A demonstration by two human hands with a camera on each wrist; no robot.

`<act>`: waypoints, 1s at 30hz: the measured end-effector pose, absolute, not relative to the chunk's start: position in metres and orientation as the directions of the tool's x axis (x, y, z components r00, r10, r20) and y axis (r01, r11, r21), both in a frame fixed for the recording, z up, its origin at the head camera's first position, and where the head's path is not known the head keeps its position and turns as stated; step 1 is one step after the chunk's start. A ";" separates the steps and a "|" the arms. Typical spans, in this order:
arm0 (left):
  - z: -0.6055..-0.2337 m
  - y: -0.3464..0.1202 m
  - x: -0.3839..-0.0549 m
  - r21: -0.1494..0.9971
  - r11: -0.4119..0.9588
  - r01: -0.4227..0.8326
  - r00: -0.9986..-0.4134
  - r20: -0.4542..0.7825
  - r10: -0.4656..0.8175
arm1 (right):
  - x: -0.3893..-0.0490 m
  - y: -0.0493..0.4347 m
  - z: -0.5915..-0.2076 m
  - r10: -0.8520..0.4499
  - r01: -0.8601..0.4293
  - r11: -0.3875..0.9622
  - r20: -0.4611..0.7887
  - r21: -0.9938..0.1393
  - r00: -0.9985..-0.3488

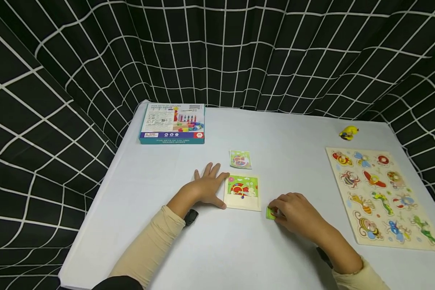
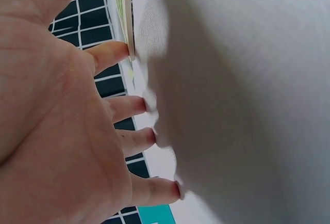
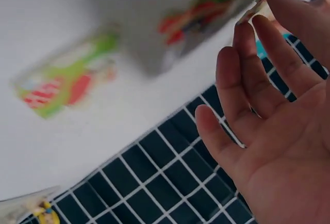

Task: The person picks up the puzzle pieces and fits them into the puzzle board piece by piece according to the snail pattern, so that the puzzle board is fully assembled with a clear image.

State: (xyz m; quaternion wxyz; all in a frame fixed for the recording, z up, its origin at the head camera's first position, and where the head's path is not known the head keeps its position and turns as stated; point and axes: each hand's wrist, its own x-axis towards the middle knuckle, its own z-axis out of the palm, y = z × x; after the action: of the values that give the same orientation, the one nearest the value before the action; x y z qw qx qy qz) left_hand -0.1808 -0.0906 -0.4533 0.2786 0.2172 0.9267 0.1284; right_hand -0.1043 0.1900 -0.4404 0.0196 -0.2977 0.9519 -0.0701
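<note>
A square wooden puzzle board [image 1: 242, 201] with a snail picture lies mid-table. Its upper part carries the picture and its lower strip is bare wood. My left hand [image 1: 204, 189] rests at the board's left side, fingers spread, with the thumb and index finger touching its edge. To the right of the board, my right hand [image 1: 295, 211] pinches a thin puzzle piece [image 3: 252, 11] between thumb and fingertips. A green bit of puzzle piece [image 1: 270, 213] shows by those fingertips. In the right wrist view, blurred green-and-red pieces [image 3: 69, 77] lie on the table near the hand.
A small snail picture card [image 1: 240, 160] lies behind the board. A boxed bead toy [image 1: 172, 124] sits at the back left. On the right are a wooden insect peg puzzle [image 1: 382, 197] and a yellow toy figure [image 1: 349, 133]. Black grid cloth [image 1: 239, 52] surrounds the white table.
</note>
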 end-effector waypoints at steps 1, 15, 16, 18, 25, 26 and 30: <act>-0.453 -0.091 -0.181 0.360 0.873 0.330 -0.749 -0.462 0.474 | -0.106 0.188 -0.439 -0.572 -0.567 0.811 0.009 -0.146 -0.820; -0.454 -0.092 -0.178 0.347 0.879 0.328 -0.750 -0.470 0.465 | -0.128 0.113 -0.451 -0.706 -0.716 0.695 0.125 -0.067 -0.697; -0.453 -0.091 -0.179 0.346 0.878 0.330 -0.750 -0.468 0.466 | -0.129 0.111 -0.452 -0.707 -0.718 0.693 0.131 -0.063 -0.695; -0.452 -0.091 -0.180 0.343 0.878 0.335 -0.751 -0.465 0.468 | -0.131 0.108 -0.453 -0.704 -0.715 0.696 0.136 -0.062 -0.697; -0.453 -0.090 -0.183 0.328 0.878 0.349 -0.748 -0.466 0.471 | -0.132 0.105 -0.455 -0.684 -0.695 0.715 0.131 -0.073 -0.717; -0.453 -0.090 -0.183 0.328 0.878 0.349 -0.749 -0.466 0.471 | -0.133 0.104 -0.455 -0.682 -0.693 0.717 0.133 -0.075 -0.720; -0.454 -0.091 -0.183 0.330 0.878 0.347 -0.750 -0.465 0.471 | -0.133 0.103 -0.457 -0.670 -0.683 0.724 0.136 -0.099 -0.730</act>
State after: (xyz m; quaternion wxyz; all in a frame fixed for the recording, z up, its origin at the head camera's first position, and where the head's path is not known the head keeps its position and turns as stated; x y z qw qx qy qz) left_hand -0.1834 -0.0909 -0.4539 0.2769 0.2200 0.9287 0.1119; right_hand -0.1331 0.1027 -0.4566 -0.0455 -0.3647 0.9272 -0.0715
